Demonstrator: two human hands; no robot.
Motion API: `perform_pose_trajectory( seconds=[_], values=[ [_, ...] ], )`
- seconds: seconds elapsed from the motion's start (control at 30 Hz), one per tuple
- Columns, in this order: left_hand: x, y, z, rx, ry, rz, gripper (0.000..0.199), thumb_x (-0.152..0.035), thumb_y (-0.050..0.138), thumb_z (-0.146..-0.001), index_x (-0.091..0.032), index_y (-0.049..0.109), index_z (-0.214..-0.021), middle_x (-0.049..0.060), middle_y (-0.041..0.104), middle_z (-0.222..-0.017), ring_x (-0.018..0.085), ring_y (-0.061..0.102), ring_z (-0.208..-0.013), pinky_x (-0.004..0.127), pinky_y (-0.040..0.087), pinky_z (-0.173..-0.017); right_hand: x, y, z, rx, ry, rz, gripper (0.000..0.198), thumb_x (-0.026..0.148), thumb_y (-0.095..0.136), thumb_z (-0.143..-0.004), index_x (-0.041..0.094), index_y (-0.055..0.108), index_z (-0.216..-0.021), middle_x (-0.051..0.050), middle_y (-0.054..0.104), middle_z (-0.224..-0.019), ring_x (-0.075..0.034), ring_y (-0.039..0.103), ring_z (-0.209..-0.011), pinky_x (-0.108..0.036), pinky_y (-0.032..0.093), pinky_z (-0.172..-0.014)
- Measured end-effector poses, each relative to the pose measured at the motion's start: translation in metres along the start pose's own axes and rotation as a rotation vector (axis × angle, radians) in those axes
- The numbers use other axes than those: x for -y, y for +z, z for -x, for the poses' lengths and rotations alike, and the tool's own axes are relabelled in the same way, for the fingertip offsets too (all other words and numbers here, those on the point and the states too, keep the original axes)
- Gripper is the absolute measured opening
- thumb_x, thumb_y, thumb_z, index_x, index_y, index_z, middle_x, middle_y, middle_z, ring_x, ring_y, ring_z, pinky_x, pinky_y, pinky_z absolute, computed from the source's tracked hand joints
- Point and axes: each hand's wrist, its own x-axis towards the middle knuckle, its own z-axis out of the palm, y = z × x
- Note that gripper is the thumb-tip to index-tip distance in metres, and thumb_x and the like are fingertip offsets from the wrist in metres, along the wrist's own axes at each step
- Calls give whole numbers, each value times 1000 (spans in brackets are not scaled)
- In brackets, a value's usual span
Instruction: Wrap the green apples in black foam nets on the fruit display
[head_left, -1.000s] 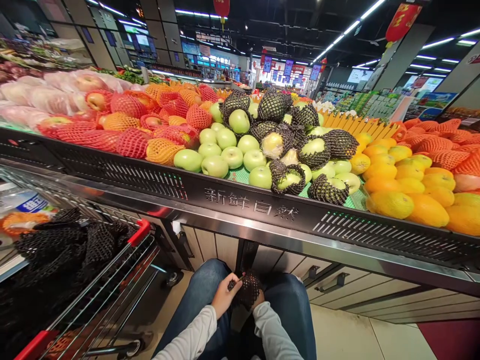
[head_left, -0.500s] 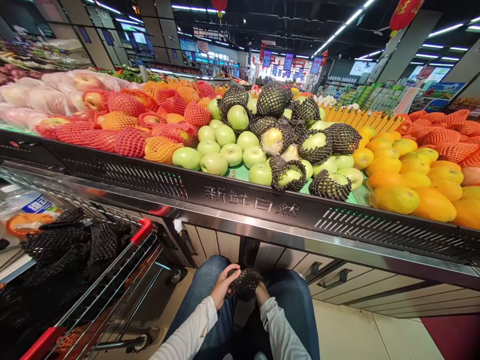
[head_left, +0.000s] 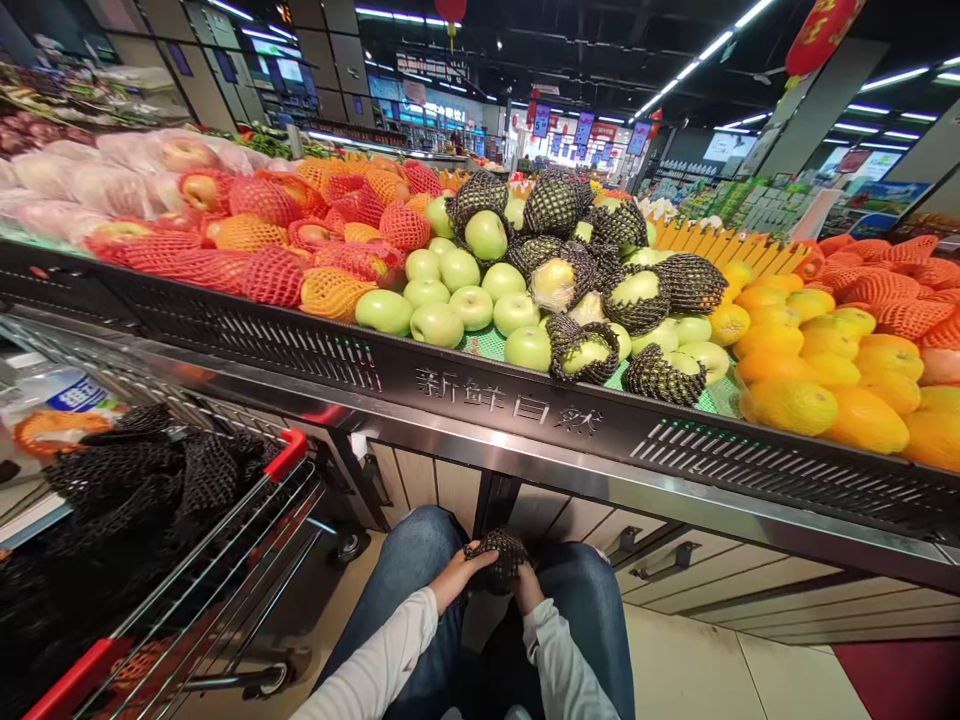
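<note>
Between my knees I hold a black foam fruit net (head_left: pixel 501 562), rounded as if stretched over something; what is inside cannot be made out. My left hand (head_left: pixel 461 572) grips its left side, thumb lying over the top. On the other side my right hand (head_left: pixel 527 588) is closed around the net, its fingers mostly hidden. Above, on the display, lie green apples (head_left: pixel 471 308), some bare and some in black nets like the netted apple (head_left: pixel 585 348) near the front edge.
A black slatted display edge (head_left: pixel 510 400) runs across in front of me. At left stands a shopping cart (head_left: pixel 289 455) with black nets (head_left: pixel 202 490) in it. Red-netted apples (head_left: pixel 262 200) and oranges (head_left: pixel 791 402) flank the green ones. Cabinet doors (head_left: pixel 720 570) lie below.
The net between my hands has risen slightly and turned, showing a rounder top. My left hand has shifted a little to the right. The whole view has moved slightly.
</note>
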Motion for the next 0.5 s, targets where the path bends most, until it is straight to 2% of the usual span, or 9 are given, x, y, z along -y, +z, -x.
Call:
perform_pose_trajectory(
  seconds=[0.1, 0.23, 0.3, 0.33, 0.4, 0.47, 0.5],
  values=[
    [-4, 0, 2, -41, -28, 54, 56, -60, 77, -62, -17, 70, -97, 5, 75, -91, 24, 67, -91, 29, 48, -72, 16, 5, 10, 51, 83, -96, 15, 31, 66, -51, 22, 69, -63, -5, 72, -80, -26, 64, -93, -42, 54, -84],
    [-12, 1, 6, -125, -128, 306, 52, -62, 66, -74, -16, 68, -96, 3, 72, -77, 16, 63, -67, 21, 38, -50, 43, 13, 21, 181, 122, -241, 35, 28, 56, -53, 23, 74, -82, -5, 72, -112, -26, 61, -112, -41, 53, -89],
    [-16, 2, 8, -161, -140, 453, 45, -58, 66, -76, -16, 66, -93, 1, 69, -70, 11, 57, -57, 18, 31, -43, 52, 12, 22, 171, 109, -269, 41, 27, 61, -54, 18, 76, -91, -10, 71, -119, -28, 60, -116, -41, 53, -88],
    [-18, 2, 9, -170, -128, 500, 43, -56, 66, -76, -16, 65, -92, 0, 68, -69, 10, 55, -53, 18, 29, -41, 54, 9, 21, 126, 85, -263, 38, 29, 65, -55, 16, 76, -89, -12, 73, -113, -29, 64, -111, -38, 55, -83],
    [-22, 2, 10, -180, -96, 553, 39, -54, 65, -77, -18, 62, -92, -2, 66, -69, 7, 51, -48, 17, 27, -38, 55, 1, 16, -17, 7, -233, 25, 38, 72, -56, 16, 72, -67, -9, 75, -84, -23, 70, -84, -27, 52, -63],
    [-26, 3, 12, -191, -75, 599, 37, -53, 63, -78, -19, 60, -92, -3, 65, -67, 6, 48, -44, 17, 28, -37, 51, -6, 10, -127, -36, -218, 34, 50, 74, -58, 18, 61, -53, -1, 66, -60, -13, 62, -59, -20, 41, -47],
    [-27, 3, 13, -194, -69, 614, 36, -53, 63, -78, -19, 60, -91, -4, 64, -67, 6, 48, -43, 17, 28, -37, 48, -8, 8, -156, -34, -212, 37, 52, 75, -59, 19, 60, -53, 2, 63, -56, -11, 59, -53, -19, 37, -44]
  ],
)
